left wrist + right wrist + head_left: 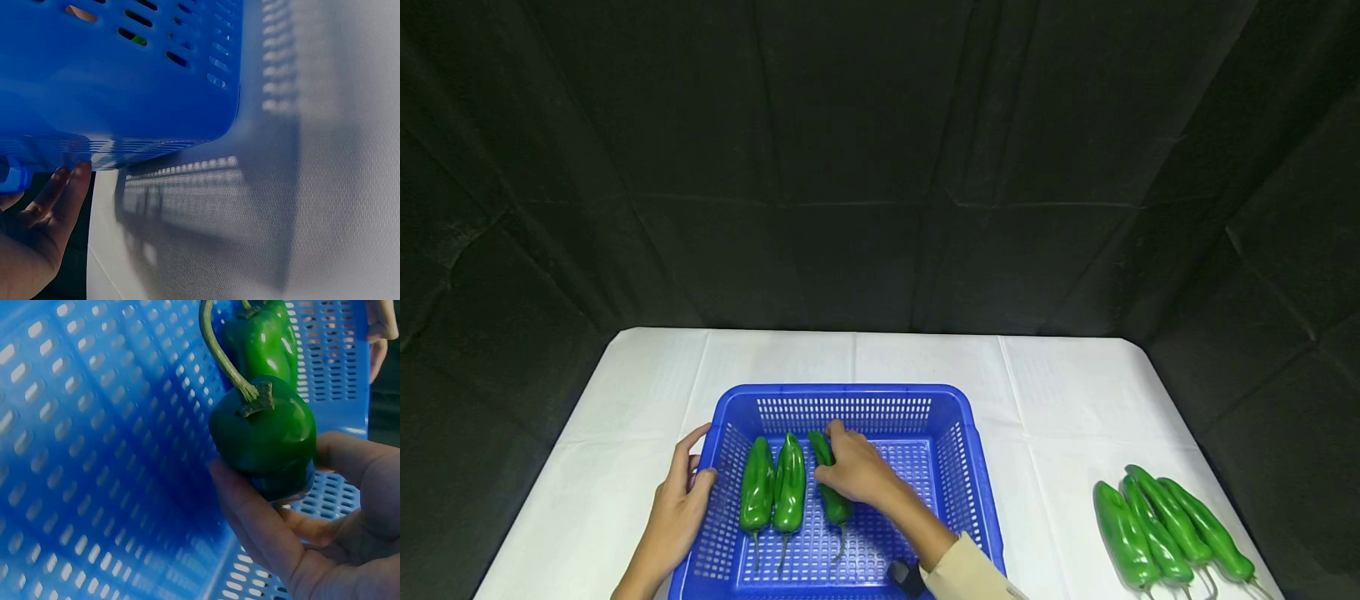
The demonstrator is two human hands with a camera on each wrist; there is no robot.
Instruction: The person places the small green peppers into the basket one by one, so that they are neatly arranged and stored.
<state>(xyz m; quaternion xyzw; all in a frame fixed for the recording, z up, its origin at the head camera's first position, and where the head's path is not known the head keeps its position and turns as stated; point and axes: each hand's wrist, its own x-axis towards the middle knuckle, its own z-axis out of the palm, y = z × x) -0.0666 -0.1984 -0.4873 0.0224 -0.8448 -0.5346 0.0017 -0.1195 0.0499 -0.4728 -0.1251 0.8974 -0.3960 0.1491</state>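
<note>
A blue plastic basket [958, 408] with slotted walls stands on the white-covered table. My left hand [679, 504] grips its left rim, thumb over the top; in the left wrist view its fingers [74, 194] lie against the outer wall. Inside the basket, my right hand [861, 468] holds a green pepper [835, 504] between thumb and fingers. That pepper [265, 428] shows stem-first in the right wrist view, its curved stem free of the hand. To its left lie two more green peppers, one at the left wall [757, 492] and one beside it [789, 487], stems toward me.
Several green peppers [1165, 533] lie side by side on the white table [1067, 417] at the far right. Black cloth [865, 208] hangs behind the table and along both sides. A dark wrist device [907, 577] sits beside the right sleeve [970, 575].
</note>
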